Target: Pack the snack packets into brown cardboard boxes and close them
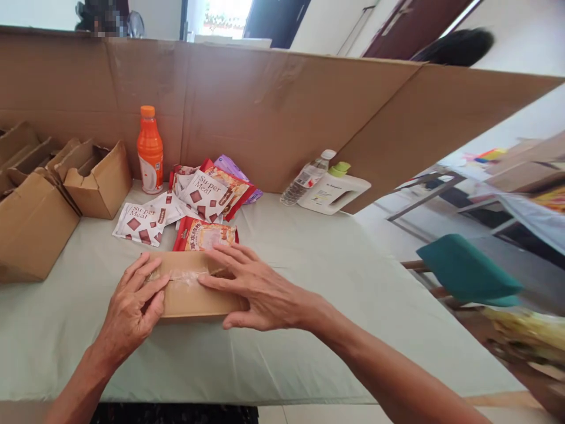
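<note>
A small brown cardboard box (194,301) lies in front of me on the table, its flaps closed under a strip of clear tape (188,275). My left hand (135,300) grips the box's left end, fingertips over the top by the tape and thumb near the front edge. Across the right end rests my right hand (253,288), fingers spread on the top and thumb out at the front. Just behind the box is a red food packet (207,234), partly hidden by it. White "Super Meal" sachets (140,224) are heaped behind that.
An orange bottle (150,152) stands near the cardboard partition (247,112). Open cardboard boxes (99,182) are at left. A clear bottle (306,179) leans beside a white jug (335,193). A teal chair (468,271) is beyond the table's right edge.
</note>
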Motion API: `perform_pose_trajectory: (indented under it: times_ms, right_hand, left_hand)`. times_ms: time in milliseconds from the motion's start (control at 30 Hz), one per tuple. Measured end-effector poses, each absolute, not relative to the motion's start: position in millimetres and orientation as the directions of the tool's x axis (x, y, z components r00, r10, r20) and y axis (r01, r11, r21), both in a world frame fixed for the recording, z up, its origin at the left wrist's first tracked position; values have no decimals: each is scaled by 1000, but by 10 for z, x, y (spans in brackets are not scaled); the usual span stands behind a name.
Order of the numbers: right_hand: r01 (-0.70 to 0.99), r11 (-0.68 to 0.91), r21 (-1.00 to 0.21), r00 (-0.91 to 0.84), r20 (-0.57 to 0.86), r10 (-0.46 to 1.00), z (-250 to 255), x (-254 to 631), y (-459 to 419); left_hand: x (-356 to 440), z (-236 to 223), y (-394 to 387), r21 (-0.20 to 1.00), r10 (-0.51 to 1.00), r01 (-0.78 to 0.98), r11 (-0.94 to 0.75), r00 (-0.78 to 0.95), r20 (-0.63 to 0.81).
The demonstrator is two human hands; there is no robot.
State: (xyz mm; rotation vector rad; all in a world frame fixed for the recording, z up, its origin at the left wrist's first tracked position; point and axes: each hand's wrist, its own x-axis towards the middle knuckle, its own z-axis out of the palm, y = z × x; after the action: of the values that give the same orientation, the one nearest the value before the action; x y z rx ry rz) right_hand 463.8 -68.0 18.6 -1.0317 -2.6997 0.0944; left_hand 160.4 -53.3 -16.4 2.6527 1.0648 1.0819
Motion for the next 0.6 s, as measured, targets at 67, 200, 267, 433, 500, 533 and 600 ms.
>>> perform_pose_trajectory:
  times_ms: [67,200,267,433,500,533,600]
  right_hand:
    - [623,761,-180,-755,114,646,234,4591,-565]
    - [638,746,-190,-756,30,654,276,4530,-517]
    - [648,739,-188,-750,17,662,302,4511,-577]
    - [671,704,-233,-718,31,695,387,4552,-887]
    - [684,671,-286,-695,24,719,393,4683,-1093]
    - [704,638,-314,-668,13,744,382,4792,-1214]
    - [782,522,-340,-558,-7,830,324,5116,-1468]
  left_hand:
    - [1575,-195,-499,318,624,564,-762,507,595]
    - [1507,-293,-414,316,597,534,-785,510,619]
    - [1488,-313,-395,335,602,522,-784,510,614]
    - [1549,-228,-536,320,577,494,-808,555,599]
    - [1605,-191,-644,328,585,490,-808,594,552]
    - [1633,-187,-692,353,613,503,-789,599,516]
    - [1682,-227,-753,414,680,539,-733,575,455]
